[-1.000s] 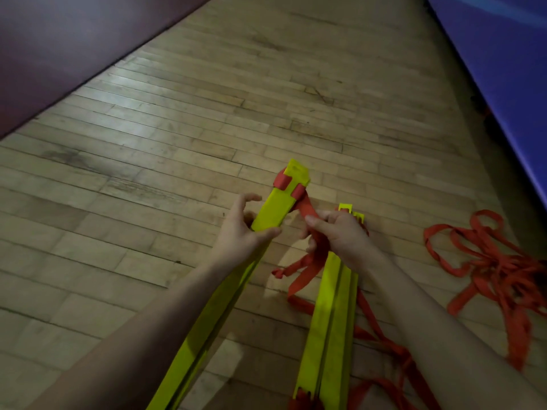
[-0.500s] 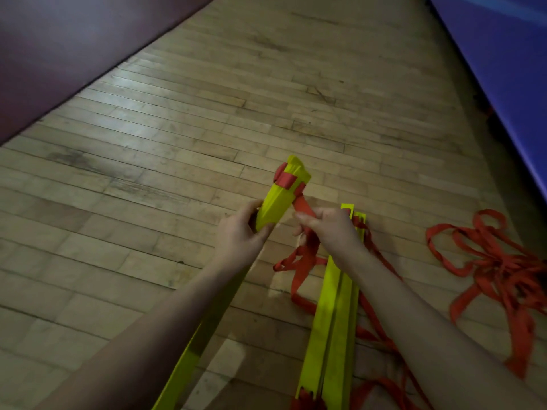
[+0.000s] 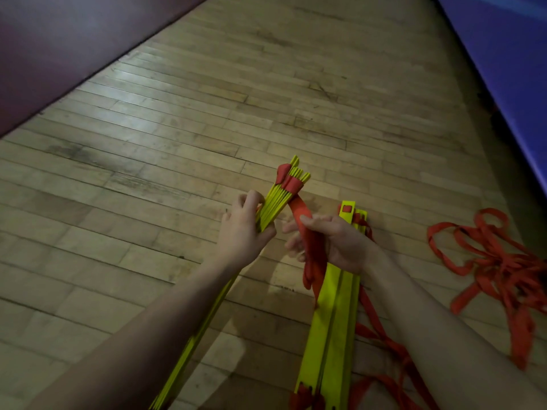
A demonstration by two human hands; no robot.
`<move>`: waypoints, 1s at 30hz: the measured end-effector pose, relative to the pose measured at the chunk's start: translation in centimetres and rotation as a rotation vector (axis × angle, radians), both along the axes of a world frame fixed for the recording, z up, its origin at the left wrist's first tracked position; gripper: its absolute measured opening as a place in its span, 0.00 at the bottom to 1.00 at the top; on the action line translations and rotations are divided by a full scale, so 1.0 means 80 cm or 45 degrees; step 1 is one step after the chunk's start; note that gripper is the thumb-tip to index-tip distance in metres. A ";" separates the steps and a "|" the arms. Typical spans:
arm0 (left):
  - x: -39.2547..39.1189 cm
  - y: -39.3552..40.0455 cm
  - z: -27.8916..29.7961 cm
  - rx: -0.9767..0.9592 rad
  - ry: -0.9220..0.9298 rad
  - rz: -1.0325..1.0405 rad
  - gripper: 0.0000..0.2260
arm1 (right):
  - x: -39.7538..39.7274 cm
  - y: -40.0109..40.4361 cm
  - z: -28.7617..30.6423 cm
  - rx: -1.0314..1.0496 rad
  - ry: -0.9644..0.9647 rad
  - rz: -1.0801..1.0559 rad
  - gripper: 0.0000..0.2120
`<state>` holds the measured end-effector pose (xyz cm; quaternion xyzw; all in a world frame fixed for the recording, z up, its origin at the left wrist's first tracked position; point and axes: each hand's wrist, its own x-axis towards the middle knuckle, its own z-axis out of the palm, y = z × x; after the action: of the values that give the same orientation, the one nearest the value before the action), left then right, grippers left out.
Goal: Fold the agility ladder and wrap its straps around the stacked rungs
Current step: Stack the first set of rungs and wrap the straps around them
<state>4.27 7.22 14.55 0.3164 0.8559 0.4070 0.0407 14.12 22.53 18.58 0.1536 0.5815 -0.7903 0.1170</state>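
My left hand [image 3: 242,229] grips a stack of yellow rungs [image 3: 279,199] turned on edge, its far end lifted and fanned slightly. Red strap loops [image 3: 288,180] cap that end. A red strap [image 3: 310,250] runs down from there through my right hand [image 3: 334,241], which pinches it between thumb and fingers; the slack hangs below. A second pile of yellow rungs [image 3: 334,321] lies flat on the wooden floor under my right wrist, with a slotted rung end [image 3: 347,210] at its far tip and red strap trailing along its right side.
A loose tangle of red strap [image 3: 497,267] lies on the floor at the right. A dark maroon mat [image 3: 59,48] borders the floor at upper left. A blue padded wall [image 3: 509,60] runs along the right edge. Wooden floorboards [image 3: 207,113] stretch ahead.
The held stack has rolled from flat onto its edge, so the rung edges now show. My right hand has slid down the strap and pulled it away from the stack.
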 end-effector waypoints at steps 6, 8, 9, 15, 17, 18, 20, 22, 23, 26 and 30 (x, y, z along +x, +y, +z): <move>0.004 -0.002 0.008 -0.007 -0.096 -0.061 0.18 | -0.020 -0.003 -0.004 0.475 -0.013 -0.249 0.09; 0.006 -0.003 0.011 -0.034 -0.104 -0.106 0.19 | -0.022 -0.006 -0.005 0.686 -0.001 -0.247 0.09; 0.005 -0.005 0.009 -0.046 -0.136 -0.147 0.19 | -0.023 -0.007 -0.006 0.766 0.008 -0.247 0.10; 0.002 -0.009 0.007 0.235 -0.548 -0.312 0.07 | -0.021 -0.002 -0.020 0.782 -0.005 -0.381 0.18; 0.000 -0.011 0.009 0.280 -0.588 -0.287 0.12 | -0.019 -0.004 -0.022 0.685 -0.003 -0.426 0.18; 0.001 -0.012 0.011 0.304 -0.632 -0.272 0.17 | -0.019 -0.006 -0.021 0.635 0.009 -0.439 0.17; 0.000 -0.015 0.014 0.294 -0.621 -0.253 0.19 | -0.019 -0.009 -0.018 0.558 0.034 -0.432 0.16; -0.001 -0.018 0.013 0.231 -0.515 -0.277 0.16 | -0.021 -0.012 -0.015 0.589 0.018 -0.420 0.17; 0.000 -0.019 0.012 0.208 -0.507 -0.293 0.16 | -0.022 -0.013 -0.015 0.644 0.004 -0.429 0.18; 0.004 -0.019 0.009 0.226 -0.632 -0.324 0.16 | -0.023 -0.016 -0.015 0.712 0.019 -0.505 0.20; -0.007 -0.016 0.018 0.203 -0.853 -0.324 0.13 | -0.025 -0.018 -0.015 0.678 0.023 -0.524 0.18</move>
<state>3.71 5.90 15.99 0.2717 0.7145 0.5451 0.3444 12.11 21.06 17.38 0.2858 0.7255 -0.6189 -0.0944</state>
